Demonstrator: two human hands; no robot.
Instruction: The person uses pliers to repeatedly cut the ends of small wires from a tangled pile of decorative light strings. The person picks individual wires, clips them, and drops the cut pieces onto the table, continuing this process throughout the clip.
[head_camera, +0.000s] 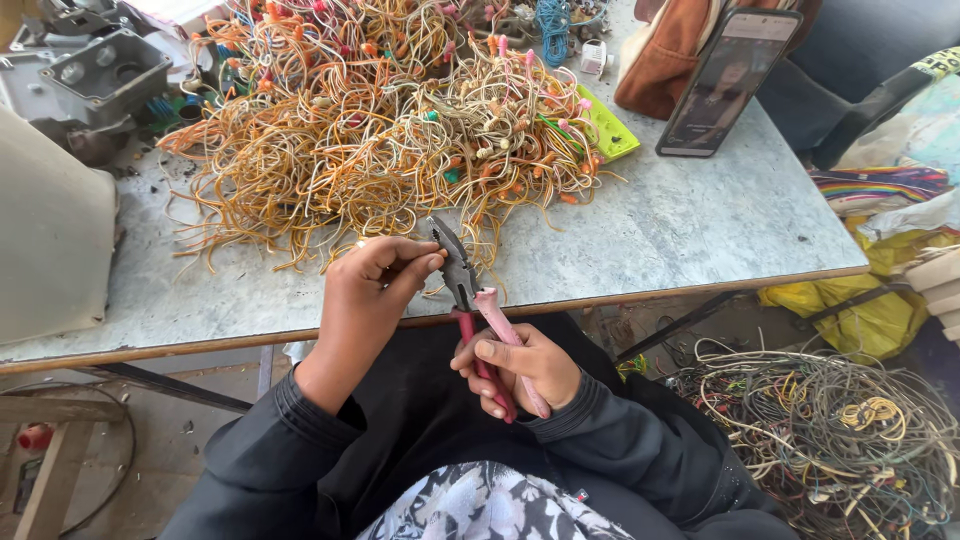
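Here, at the counter's (700, 230) front edge, my right hand (525, 370) wraps its grip tight around the pliers' (475, 310) pink handles. My left hand (375, 285) pinches a thin wire at their tip. The wire pile (380, 130) lies just behind.

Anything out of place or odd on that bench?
Mostly the wire pile: loose strands sprawl across the table, some reaching its front edge. A second tangle lies on the floor at right. The phone leans propped against a brown bag. The pliers look intact.
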